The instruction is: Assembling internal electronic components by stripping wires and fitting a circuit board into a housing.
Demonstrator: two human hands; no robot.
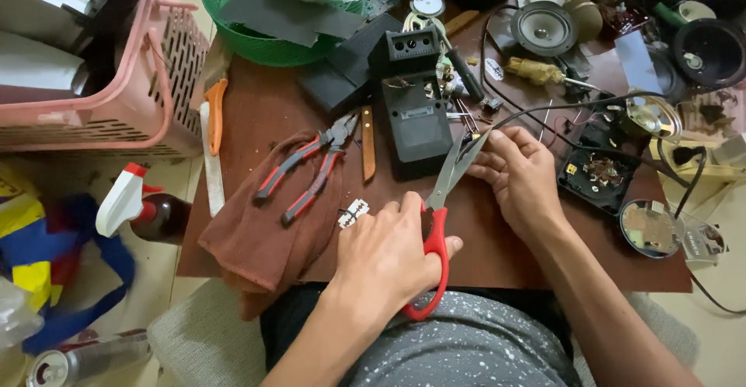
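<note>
While cutting: left hand [388, 259] grips red-handled scissors [439, 224].
Right hand [517, 173]: fingers pinch black wire [559, 107] at the blades.
Risk: blades probably nick fingertips; cause, pinch too close.

Bare forearms, grey speckled shirt [466, 348]

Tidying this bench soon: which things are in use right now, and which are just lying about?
In use: red-handled scissors in left hand; black cable pinched by right hand.

Lying about: pliers, brown cloth, black casing, speaker, green basket, spray bottle.
</note>
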